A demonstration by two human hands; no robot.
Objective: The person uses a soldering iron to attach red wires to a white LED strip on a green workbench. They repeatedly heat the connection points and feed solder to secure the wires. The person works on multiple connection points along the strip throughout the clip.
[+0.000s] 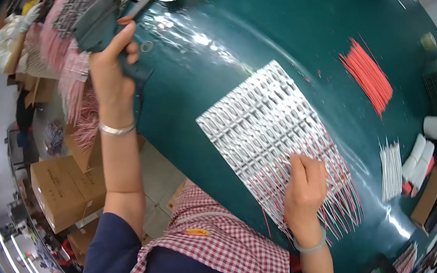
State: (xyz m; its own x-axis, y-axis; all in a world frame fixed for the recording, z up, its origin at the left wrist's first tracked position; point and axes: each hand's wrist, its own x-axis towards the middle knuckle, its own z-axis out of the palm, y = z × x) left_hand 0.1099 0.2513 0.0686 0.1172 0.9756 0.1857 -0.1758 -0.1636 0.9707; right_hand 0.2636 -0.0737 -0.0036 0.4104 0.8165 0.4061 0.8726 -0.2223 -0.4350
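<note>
Left hand (110, 70) closed around grey glue gun (101, 19). Right hand (305, 189), fingers curled, pressing silver foil grid (256, 119). Brown cardboard boxes (59, 190) stacked lower left, beside green table (277, 28).

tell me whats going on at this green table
A person in a checked apron works at a dark green table. The right hand presses on a silvery slotted rack with thin red and white sticks poking out of its near edge. The left hand holds a grey tool up at the table's left edge. A loose bundle of red sticks lies further off to the right.
</note>
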